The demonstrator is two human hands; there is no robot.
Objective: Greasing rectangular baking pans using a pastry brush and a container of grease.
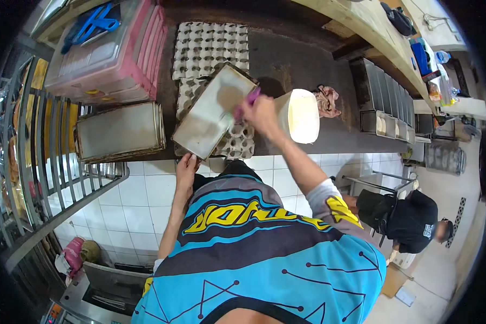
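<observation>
My left hand grips the near corner of a shallow rectangular metal baking tray, thumb over its rim. The tray lies at a slant on grey cardboard egg trays. In my right hand is a purple-handled brush, blurred, held over the tray's right side; its bristles are hard to make out. Darker patches mark the tray's inner surface. Just right of that hand stands a white plastic tub, pale yellow inside.
A stack of baking trays lies left, below a pink-edged plastic box. A crumpled cloth is behind the tub. Loaf pans stand at the table's right end. Metal rack bars rise at left. Another person is at far right.
</observation>
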